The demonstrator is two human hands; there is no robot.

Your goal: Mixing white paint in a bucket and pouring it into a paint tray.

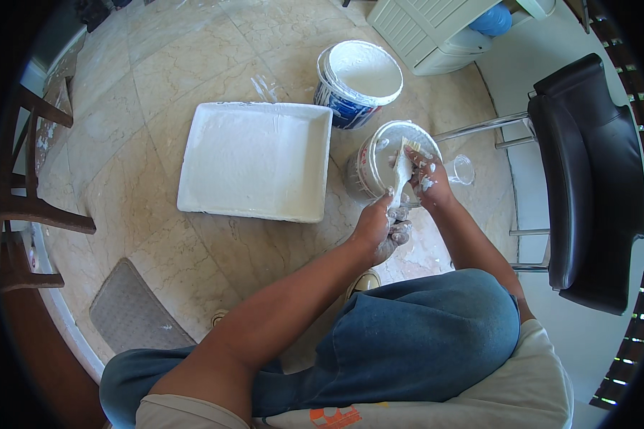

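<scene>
A paintbrush (402, 171) smeared with white paint is held over a clear round bucket (368, 170). Its handle is gripped by my left hand (383, 227), whose fingers are curled and coated in white. Up at the bristle end, my right hand (429, 176) has its fingers closed around the brush head, with white paint on the skin. The bucket's rim and inside wall carry white streaks; its bottom is partly hidden by my hands.
Left of the bucket lies a white paint tray (254, 161). Behind stands a blue-and-white paint bucket (347, 111). A clear plastic cup (461, 170) sits to the right. A black chair (587, 186) is at right, a wooden chair (43, 207) at left, a grey mat (136, 307) near-left.
</scene>
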